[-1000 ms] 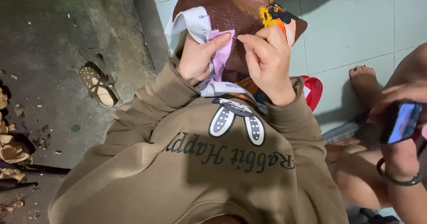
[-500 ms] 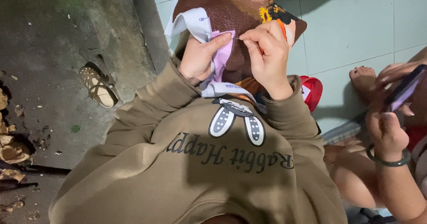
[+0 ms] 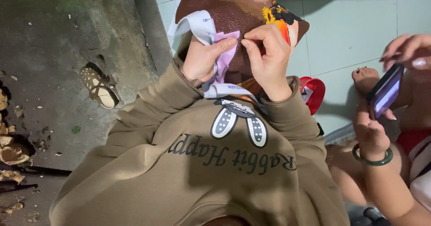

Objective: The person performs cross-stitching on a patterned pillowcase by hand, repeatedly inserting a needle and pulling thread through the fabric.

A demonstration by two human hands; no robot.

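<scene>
The right hand (image 3: 268, 57) is pinched shut, thumb and forefinger tips pressed together against the brown face of a cross-stitch canvas (image 3: 233, 15); whether a needle sits in the pinch is too small to tell. Just to its left, the left hand (image 3: 204, 60) grips the same canvas, thumb on top over a pale lilac patch, fingers hidden underneath. The canvas lies over the person's lap and runs to the far edge of the view, mostly brown stitching with yellow and orange flower shapes and a white unstitched border folded along its left and near sides. Nearer, an olive-brown sweatshirt (image 3: 202, 163) fills the middle of the view.

Under the canvas and to the right the floor is pale green tile (image 3: 350, 24) with thin grout lines. To the left it drops to rough, dark grey concrete (image 3: 54, 51), where a beige perforated sandal (image 3: 99, 87) lies, with brown dry scraps (image 3: 11, 147) at the far left edge. A red plastic container (image 3: 314, 93) shows just right of the right sleeve. At the right, another person's hand with a green bangle (image 3: 372, 156) holds a smartphone (image 3: 386, 90), a bare foot (image 3: 366, 78) resting on the tile beside it.
</scene>
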